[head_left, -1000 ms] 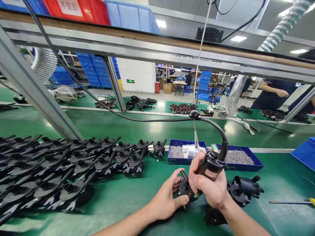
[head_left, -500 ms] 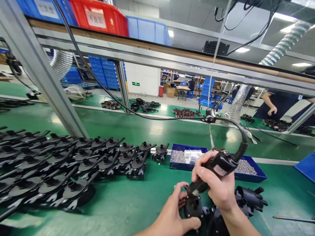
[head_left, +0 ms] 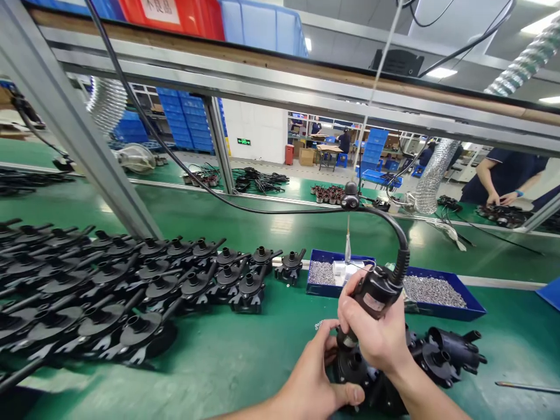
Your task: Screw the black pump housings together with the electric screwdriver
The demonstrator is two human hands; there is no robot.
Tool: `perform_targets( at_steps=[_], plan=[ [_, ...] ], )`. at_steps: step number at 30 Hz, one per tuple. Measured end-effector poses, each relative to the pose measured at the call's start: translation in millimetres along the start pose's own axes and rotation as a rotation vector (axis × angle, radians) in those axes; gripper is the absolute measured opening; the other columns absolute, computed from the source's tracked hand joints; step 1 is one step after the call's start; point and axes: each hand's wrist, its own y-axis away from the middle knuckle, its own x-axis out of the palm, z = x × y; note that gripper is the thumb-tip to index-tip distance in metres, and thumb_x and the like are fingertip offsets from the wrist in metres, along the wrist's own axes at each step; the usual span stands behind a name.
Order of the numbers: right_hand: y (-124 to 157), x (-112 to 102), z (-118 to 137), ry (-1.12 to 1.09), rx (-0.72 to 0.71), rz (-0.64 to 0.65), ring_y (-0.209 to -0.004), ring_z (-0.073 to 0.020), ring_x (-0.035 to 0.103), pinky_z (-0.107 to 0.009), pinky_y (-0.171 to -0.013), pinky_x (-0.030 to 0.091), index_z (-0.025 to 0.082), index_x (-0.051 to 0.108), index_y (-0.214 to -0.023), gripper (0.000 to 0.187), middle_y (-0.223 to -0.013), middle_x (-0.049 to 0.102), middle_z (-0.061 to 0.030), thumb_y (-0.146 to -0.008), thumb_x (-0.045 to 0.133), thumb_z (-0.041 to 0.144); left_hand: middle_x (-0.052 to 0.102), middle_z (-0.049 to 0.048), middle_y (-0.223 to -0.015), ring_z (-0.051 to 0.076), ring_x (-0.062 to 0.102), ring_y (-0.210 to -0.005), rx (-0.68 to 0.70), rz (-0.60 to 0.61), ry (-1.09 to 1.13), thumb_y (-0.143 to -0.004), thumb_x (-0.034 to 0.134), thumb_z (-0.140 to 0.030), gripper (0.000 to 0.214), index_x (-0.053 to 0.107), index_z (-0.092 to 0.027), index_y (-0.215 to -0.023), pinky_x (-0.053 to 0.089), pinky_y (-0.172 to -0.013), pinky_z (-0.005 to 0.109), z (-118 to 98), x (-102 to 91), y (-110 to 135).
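My right hand (head_left: 378,335) is wrapped round a black corded electric screwdriver (head_left: 371,294), tilted with its tip down on a black plastic pump housing (head_left: 351,366). The exact contact of the bit is hidden by the tool's nose. My left hand (head_left: 317,373) grips that housing from the left, thumb at the front and fingers behind. More black housings (head_left: 440,359) lie on the green bench just right of my right forearm, partly covered by it.
Rows of black assemblies (head_left: 161,286) fill the bench's left. Behind my hands stand blue trays of small metal parts (head_left: 433,291). A screwdriver (head_left: 525,387) lies at right. The tool's cable (head_left: 262,209) hangs across. Beyond, a co-worker's hands (head_left: 501,197) touch dark parts.
The electric screwdriver has become more upright, its rear end shifting left in view. My left hand keeps its hold on the housing. The co-worker's hands have come together over the parts.
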Motion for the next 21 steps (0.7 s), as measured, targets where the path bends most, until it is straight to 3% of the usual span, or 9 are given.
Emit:
perform_targets(
  at_steps=[7, 11, 17, 21],
  plan=[
    [8.1, -7.7, -2.8, -0.015, -0.050, 0.049, -0.047, -0.0121, 0.051, -0.029, -0.048, 0.042, 0.023, 0.060, -0.095, 0.012, -0.073, 0.059, 0.0026, -0.099, 0.070, 0.030, 0.076, 0.0075, -0.120, 0.034, 0.069, -0.125, 0.009, 0.007, 0.006, -0.059, 0.099, -0.012, 0.090, 0.053, -0.025, -0.135, 0.048, -0.115, 0.050, -0.9, -1.0, 1.7],
    [7.9, -4.7, 3.5, -0.021, -0.010, -0.034, -0.047, -0.0129, 0.052, -0.028, -0.047, 0.042, 0.023, 0.060, -0.093, 0.014, -0.067, 0.058, 0.0036, -0.098, 0.071, 0.030, 0.075, 0.0086, -0.122, 0.035, 0.069, -0.125, -0.003, -0.003, -0.013, -0.061, 0.100, -0.017, 0.091, 0.050, -0.026, -0.137, 0.048, -0.114, 0.050, 2.9, -2.3, 3.3],
    [2.1, -0.7, 12.8, 0.003, 0.034, -0.068, -0.050, -0.0140, 0.057, -0.028, -0.050, 0.051, 0.022, 0.062, -0.090, 0.016, -0.064, 0.061, 0.0035, -0.098, 0.073, 0.030, 0.076, 0.0085, -0.123, 0.034, 0.070, -0.122, 0.004, 0.017, -0.060, -0.061, 0.098, -0.016, 0.090, 0.049, -0.026, -0.136, 0.049, -0.114, 0.050, 5.5, -5.4, 0.6],
    [5.4, -5.3, 22.6, -0.154, -0.018, -0.061, -0.059, -0.0159, 0.067, -0.031, -0.060, 0.057, 0.023, 0.065, -0.094, 0.013, -0.077, 0.067, 0.0020, -0.096, 0.078, 0.025, 0.075, 0.0080, -0.122, 0.033, 0.070, -0.121, 0.021, 0.002, -0.131, -0.063, 0.094, -0.017, 0.091, 0.046, -0.025, -0.139, 0.049, -0.114, 0.051, 0.3, -13.3, -4.5]
  ],
)
